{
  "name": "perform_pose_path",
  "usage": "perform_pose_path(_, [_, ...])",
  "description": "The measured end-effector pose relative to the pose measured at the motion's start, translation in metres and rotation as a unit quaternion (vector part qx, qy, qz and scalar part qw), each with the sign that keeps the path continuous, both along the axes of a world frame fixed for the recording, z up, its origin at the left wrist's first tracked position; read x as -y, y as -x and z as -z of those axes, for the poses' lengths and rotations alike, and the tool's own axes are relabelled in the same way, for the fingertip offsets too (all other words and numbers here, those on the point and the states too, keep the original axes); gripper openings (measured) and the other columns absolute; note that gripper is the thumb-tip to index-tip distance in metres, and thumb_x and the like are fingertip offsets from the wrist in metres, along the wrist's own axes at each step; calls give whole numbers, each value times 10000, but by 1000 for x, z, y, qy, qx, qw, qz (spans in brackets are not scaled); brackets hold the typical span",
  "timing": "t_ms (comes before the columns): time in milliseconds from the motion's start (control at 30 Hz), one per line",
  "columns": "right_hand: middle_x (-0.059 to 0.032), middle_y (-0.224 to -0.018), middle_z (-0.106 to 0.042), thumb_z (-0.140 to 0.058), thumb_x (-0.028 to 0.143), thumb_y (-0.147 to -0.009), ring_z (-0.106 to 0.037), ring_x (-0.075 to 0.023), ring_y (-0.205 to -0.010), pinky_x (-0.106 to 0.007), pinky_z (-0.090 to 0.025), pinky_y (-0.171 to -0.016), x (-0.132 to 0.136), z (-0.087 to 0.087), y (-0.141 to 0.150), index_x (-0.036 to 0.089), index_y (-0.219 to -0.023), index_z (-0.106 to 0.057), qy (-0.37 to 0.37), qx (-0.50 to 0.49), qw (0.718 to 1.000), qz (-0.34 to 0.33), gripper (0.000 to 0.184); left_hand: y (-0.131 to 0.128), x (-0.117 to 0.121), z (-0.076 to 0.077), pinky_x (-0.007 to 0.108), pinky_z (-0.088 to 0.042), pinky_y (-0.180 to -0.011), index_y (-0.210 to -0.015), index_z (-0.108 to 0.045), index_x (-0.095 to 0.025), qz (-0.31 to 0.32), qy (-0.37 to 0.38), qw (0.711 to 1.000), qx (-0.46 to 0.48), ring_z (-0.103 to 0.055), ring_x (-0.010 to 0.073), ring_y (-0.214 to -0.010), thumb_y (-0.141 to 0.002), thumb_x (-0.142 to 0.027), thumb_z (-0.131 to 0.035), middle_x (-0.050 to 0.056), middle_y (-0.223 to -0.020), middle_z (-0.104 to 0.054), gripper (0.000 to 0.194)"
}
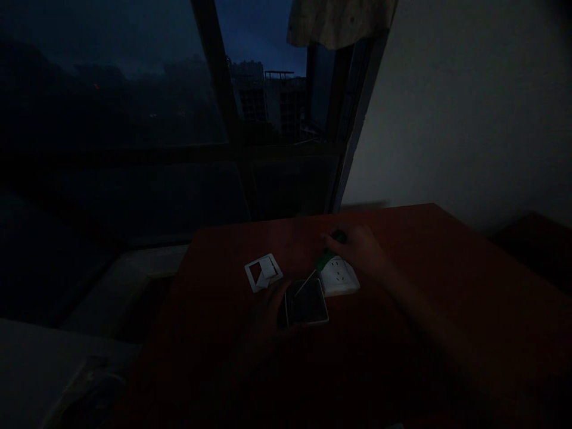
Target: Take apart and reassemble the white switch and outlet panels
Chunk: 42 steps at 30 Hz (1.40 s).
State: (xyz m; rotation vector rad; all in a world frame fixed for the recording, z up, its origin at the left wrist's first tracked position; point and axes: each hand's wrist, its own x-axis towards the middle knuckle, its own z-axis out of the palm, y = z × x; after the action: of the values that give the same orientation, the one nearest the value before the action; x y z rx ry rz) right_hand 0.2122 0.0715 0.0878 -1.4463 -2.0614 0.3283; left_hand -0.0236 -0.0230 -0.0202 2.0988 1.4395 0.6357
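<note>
My right hand (357, 243) is closed around the green and black handle of a screwdriver (325, 257). Its thin shaft slants down to the left, and the tip meets the dark inner face of a square wall switch or socket unit (313, 305) with a pale rim. Around the left edge of that unit, my left hand (274, 307) curls its fingers and holds it on the table; much of this hand is lost in shadow. Just behind and right of the unit lies a white wall socket (338, 275), face up. A white frame (250, 275) with loose white pieces (267, 268) lies beyond my left hand.
The reddish-brown table (402, 238) ends at a dark window (179, 119) in front. A pale wall (456, 119) rises at the right, and a short curtain (339, 24) hangs above. The scene is very dim.
</note>
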Motion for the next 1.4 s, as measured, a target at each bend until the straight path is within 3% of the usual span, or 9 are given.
perform_pose_path(600, [-48,-721,-698,-556,393,-850,-645,-162,-635,-249,-391,-574,9,-12,9,175,-776,-653,-23,33,999,-19,249,0,-1,2,498,-332,-1076,-1418,-340,-239,2,11,1000,4,-358,326,-1331,-728,-408,-726,118,-1462,-376,808])
perform_pose_path(867, [-51,-763,-690,-548,360,-874,-636,-158,-652,-249,-393,-576,27,-31,24,156,-870,-621,-69,110,989,-72,216,0,-1,2,484,-344,-1072,-1422,-326,-235,10,-8,1000,5,-371,323,-1322,-737,-421,-722,120,-1460,-382,812])
perform_pose_path(1067, [-102,-777,-702,-436,465,-911,-645,-203,-602,-272,-359,-488,51,-55,43,169,-845,-641,-69,261,963,-14,366,-1,-1,-4,501,-342,-1066,-1426,-311,-256,11,1,1000,2,-380,324,-1317,-735,-384,-730,110,-1467,-373,818])
perform_pose_path(1167, [-119,-730,-697,-363,523,-926,-646,-212,-579,-269,-349,-461,60,-65,54,167,-812,-652,-48,282,958,-2,472,-1,-1,-6,507,-353,-1053,-1421,-326,-242,9,3,1000,-7,-384,341,-1311,-736,-423,-723,123,-1466,-376,812])
perform_pose_path(1267, [-105,-750,-700,-367,478,-940,-653,-211,-606,-260,-357,-460,66,-70,65,176,-850,-657,-54,265,961,-52,428,-1,-1,-5,505,-374,-1030,-1411,-345,-228,2,-6,1000,-16,-418,350,-1279,-735,-459,-713,130,-1431,-424,804])
perform_pose_path(1400, [-75,-834,-702,-433,293,-931,-644,-187,-629,-242,-331,-435,68,-71,76,183,-931,-645,-88,257,952,-139,239,-1,-1,-2,483,-433,-959,-1392,-376,-219,-18,-7,999,-25,-491,354,-1199,-734,-449,-706,134,-1362,-500,771])
